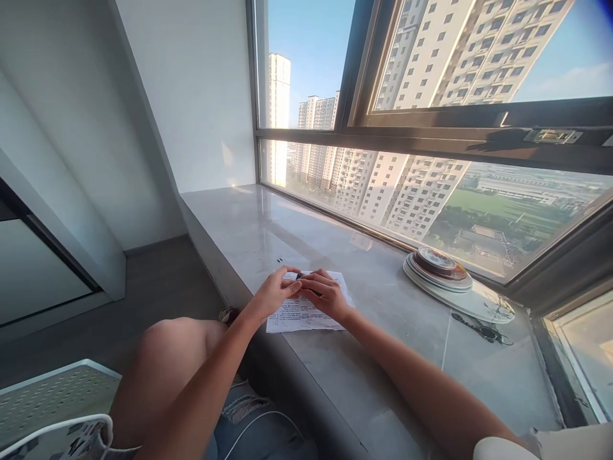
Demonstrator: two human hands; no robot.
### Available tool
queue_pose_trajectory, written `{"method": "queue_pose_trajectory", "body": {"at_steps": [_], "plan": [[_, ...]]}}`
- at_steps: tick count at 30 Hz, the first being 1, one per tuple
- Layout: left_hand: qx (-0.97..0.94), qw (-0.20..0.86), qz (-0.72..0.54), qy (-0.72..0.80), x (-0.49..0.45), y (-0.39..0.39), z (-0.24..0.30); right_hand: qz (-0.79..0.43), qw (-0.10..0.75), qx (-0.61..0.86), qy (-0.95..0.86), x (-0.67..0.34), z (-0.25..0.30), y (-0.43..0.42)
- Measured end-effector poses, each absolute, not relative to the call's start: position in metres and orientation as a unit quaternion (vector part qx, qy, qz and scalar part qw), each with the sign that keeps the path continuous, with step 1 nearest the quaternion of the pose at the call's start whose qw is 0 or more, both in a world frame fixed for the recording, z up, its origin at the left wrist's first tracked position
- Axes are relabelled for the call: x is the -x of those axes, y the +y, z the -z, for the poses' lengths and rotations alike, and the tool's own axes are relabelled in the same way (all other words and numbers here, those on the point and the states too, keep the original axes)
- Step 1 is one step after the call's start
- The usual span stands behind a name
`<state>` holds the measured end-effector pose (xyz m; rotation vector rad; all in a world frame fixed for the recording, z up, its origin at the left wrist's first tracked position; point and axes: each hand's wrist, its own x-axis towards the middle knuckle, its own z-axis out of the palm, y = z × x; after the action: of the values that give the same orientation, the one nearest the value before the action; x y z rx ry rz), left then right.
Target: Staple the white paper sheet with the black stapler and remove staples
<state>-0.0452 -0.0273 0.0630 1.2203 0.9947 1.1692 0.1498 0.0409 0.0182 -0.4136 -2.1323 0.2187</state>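
A printed white paper sheet (297,314) lies near the front edge of a grey stone window ledge (364,358). Both my hands rest on top of it, fingertips meeting. My left hand (274,292) and my right hand (325,294) are closed in a pinch on a small dark object (302,276), thin like a pen or cap; I cannot make out exactly what it is. Two tiny dark bits (278,259) lie on the ledge just beyond the paper.
A stack of round plates (438,267) on a larger white disc (483,301) stands at the right by the window glass, with a dark cord or glasses (483,330) beside it. My bare knee (167,345) is below the ledge. A white perforated rack (52,396) sits lower left.
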Motion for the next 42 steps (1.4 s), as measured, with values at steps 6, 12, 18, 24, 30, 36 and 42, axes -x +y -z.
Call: {"method": "queue_pose_trajectory", "body": {"at_steps": [6, 12, 18, 24, 30, 36, 42], "plan": [[-0.551, 0.561, -0.461, 0.412, 0.043, -0.026, -0.054, -0.068, 0.467, 0.142, -0.87, -0.152, -0.017, 0.043], [-0.559, 0.542, -0.471, 0.415, 0.033, -0.031, -0.046, -0.058, 0.472, 0.125, -0.871, -0.153, -0.015, 0.047], [-0.625, 0.301, -0.497, 0.522, 0.052, -0.025, -0.05, -0.079, 0.537, 0.352, -0.763, -0.18, -0.023, 0.084], [-0.653, 0.08, -0.401, 0.637, 0.1, 0.034, -0.024, -0.171, 0.484, 0.553, -0.656, -0.232, 0.009, 0.131], [-0.745, 0.077, -0.336, 0.571, 0.112, 0.101, 0.002, -0.259, 0.457, 0.581, -0.622, -0.236, 0.027, 0.144], [-0.741, 0.081, -0.328, 0.581, 0.12, 0.119, 0.024, -0.301, 0.482, 0.577, -0.587, -0.233, 0.027, 0.147], [-0.699, 0.067, -0.345, 0.622, 0.115, 0.102, 0.011, -0.256, 0.487, 0.587, -0.593, -0.23, 0.017, 0.137]]}}
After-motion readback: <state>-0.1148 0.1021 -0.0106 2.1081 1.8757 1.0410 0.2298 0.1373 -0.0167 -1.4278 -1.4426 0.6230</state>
